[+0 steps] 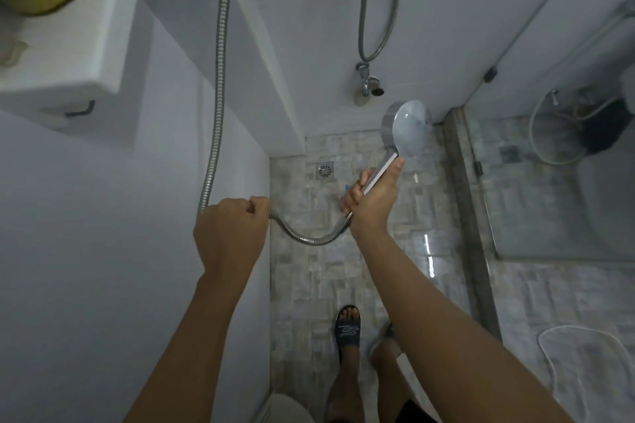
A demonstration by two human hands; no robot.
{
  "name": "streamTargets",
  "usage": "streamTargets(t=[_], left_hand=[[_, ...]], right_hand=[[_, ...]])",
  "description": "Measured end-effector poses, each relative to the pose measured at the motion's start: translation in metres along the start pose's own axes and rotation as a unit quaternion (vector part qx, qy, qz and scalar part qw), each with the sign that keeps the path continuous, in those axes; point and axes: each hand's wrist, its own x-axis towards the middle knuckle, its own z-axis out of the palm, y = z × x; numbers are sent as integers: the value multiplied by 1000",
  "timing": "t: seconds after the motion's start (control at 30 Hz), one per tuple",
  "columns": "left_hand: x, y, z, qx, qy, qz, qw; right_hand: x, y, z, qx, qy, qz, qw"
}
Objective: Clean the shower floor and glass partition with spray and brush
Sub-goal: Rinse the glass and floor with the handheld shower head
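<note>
My right hand (369,197) grips the chrome handle of a round shower head (409,129), which is raised above the tiled shower floor (343,268) with its face turned toward the glass partition (556,154) on the right. The metal hose (220,79) runs down the white wall on the left and loops under to the handle. My left hand (232,230) is curled round the hose near the wall. No spray bottle or brush is in view.
A square floor drain (324,171) lies in the far corner. A wall tap (369,82) with a second hose loop hangs on the far wall. A white heater box (62,27) juts out at upper left. My sandalled foot (347,326) stands on the tiles.
</note>
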Motion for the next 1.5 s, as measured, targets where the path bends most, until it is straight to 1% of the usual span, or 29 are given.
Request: streamTargets(t=[0.2,0.33,0.4,0.47,0.57,0.67,0.8,0.97,1.17,1.27,1.4,1.5], left_hand=[[-12,11,12,14,-26,24,999],[-26,26,24,25,-73,29,997],[-36,35,31,16,-106,18,994],[-44,45,37,4,-126,10,992],[-55,56,47,4,-160,7,987],[-61,72,51,7,-184,-4,983],[-60,96,51,6,-193,-10,981],[-53,121,51,-18,-184,-13,983],[-36,138,59,-23,-184,-18,983],[-18,142,66,-25,-177,-13,984],[12,151,73,-27,-183,-8,983],[44,155,76,-48,-176,-1,983]], right_hand=[[-6,-1,-40,-18,2,2,1000],[-16,3,-68,-48,-5,34,998],[-21,5,-84,-60,2,43,997],[-23,3,-100,-61,24,45,997],[-23,-2,-126,-69,82,43,993],[-21,-13,-148,-47,131,28,990],[-20,-33,-160,-46,139,16,989],[-6,-56,-160,-56,153,-3,987],[21,-96,-158,-28,209,-42,977],[40,-113,-149,-21,205,-56,977],[64,-128,-123,-36,175,-59,982],[83,-138,-102,-35,188,-66,979]])
